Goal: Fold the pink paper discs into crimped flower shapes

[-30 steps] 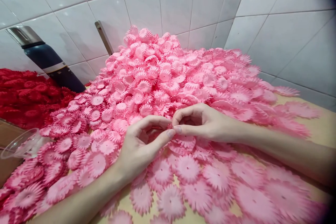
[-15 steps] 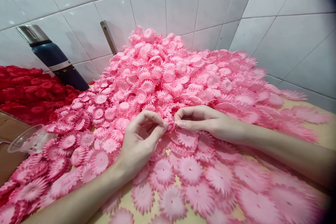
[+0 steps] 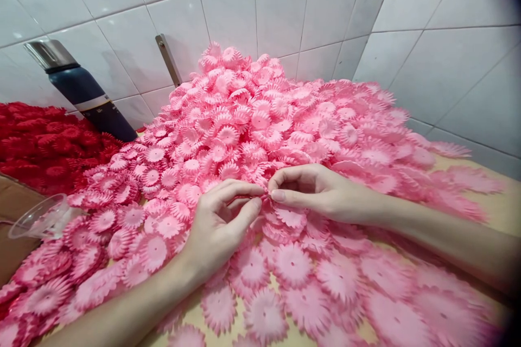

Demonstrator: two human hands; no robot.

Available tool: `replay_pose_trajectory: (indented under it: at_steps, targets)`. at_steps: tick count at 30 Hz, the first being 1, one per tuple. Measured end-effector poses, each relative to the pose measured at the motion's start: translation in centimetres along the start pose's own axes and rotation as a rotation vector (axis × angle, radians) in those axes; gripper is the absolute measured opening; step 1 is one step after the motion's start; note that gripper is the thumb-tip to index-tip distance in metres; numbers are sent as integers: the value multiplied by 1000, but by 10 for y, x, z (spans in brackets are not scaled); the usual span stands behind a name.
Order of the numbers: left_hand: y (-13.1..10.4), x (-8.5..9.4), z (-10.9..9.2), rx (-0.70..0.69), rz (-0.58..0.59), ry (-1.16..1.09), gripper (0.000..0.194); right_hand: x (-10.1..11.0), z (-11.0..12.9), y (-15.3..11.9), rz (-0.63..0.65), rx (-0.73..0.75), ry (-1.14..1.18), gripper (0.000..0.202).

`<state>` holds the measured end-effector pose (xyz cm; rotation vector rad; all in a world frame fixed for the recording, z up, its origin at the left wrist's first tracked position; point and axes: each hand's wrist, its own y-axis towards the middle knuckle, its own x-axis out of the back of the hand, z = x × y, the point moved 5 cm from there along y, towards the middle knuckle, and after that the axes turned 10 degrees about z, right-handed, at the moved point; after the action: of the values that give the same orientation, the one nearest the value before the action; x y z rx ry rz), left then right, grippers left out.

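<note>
Pink flower-shaped petal pieces (image 3: 293,264) with fringed edges lie around and beneath both hands, many with a small hole in the centre. My left hand (image 3: 223,222) is closed, its thumb and index fingertip coming together at a bit of pink petal piece just in front of the pile. From the right, my right hand (image 3: 321,190) pinches at the same spot between thumb and index finger. The fingertips of both hands nearly touch, and they hide most of the piece between them.
A tall heap of pink pieces (image 3: 260,119) rises against the tiled wall (image 3: 232,11). To the left are a red heap (image 3: 44,146), a dark blue bottle (image 3: 91,92), a clear plastic cup (image 3: 44,219) and a cardboard box (image 3: 16,206). A metal strip (image 3: 167,59) leans on the wall.
My left index finger has straightened and reached right toward the right fingertips, with its thumb slightly lower. Less of the pink piece shows between the hands. My right hand has barely moved.
</note>
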<state>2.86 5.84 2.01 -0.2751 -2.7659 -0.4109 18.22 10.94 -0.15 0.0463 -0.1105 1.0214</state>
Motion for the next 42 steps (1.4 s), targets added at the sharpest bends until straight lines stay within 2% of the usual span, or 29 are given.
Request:
replay_pose_trajectory:
  at_steps: [7, 18, 29, 33, 38, 42]
  targets:
    - [1, 0, 0, 0, -16, -11, 15, -1, 1, 0, 7, 8, 18, 9]
    - [0, -1, -2, -48, 31, 29, 20, -1, 0, 0, -49, 0, -19, 8]
    - [-1, 0, 1, -36, 36, 22, 21, -1, 1, 1, -42, 10, -64, 6]
    - [-1, 0, 1, -41, 25, 16, 19, -2, 0, 1, -32, 15, -51, 6]
    - [-1, 0, 4, -14, 4, 22, 5, -2, 1, 1, -18, 35, -66, 4]
    - [-1, -1, 6, -16, 15, 64, 4, -2, 2, 1, 1, 31, -79, 4]
